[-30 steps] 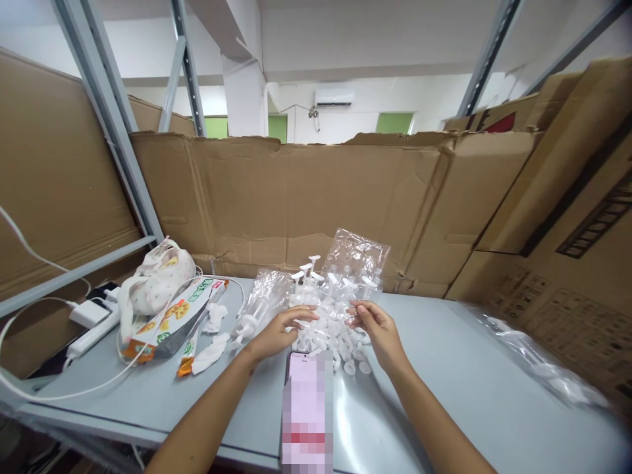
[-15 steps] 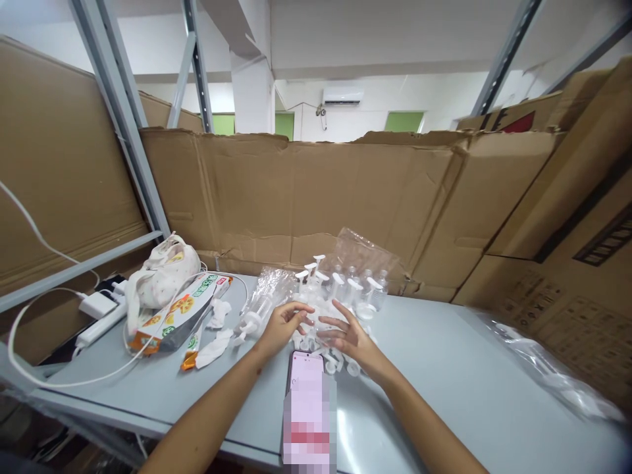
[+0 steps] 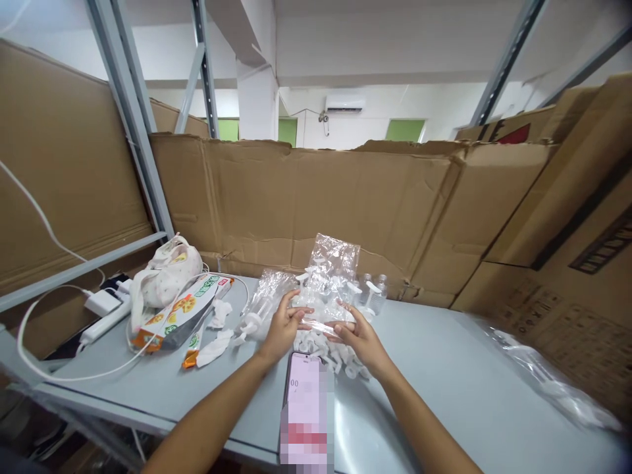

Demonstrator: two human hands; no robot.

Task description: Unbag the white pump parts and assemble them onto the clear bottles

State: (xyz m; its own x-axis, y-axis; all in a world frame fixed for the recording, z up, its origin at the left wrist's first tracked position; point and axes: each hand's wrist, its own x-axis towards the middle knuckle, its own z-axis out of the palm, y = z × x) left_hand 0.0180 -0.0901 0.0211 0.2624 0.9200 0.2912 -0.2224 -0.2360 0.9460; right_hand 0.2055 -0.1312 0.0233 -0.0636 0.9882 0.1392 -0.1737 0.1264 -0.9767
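A clear plastic bag stretches between my two hands, its near edge level with my fingers and its far part raised behind. On that near edge, my left hand is closed at the left and my right hand at the right. Behind and beneath the film, white pump heads show, partly hidden. One white pump top stands to the right beside clear bottles. Just below my hands lies a pile of small white plastic parts. A phone with a lit screen rests between my forearms.
Left on the grey table are an orange-and-white food box, crumpled tissues, a white cloth bag and a power strip. Another plastic bag lies left of my hands. Cardboard walls the back.
Both hands have closed on the clear bag, which was behind to the right. It now hangs between them, over the pump heads. The view has shifted slightly.
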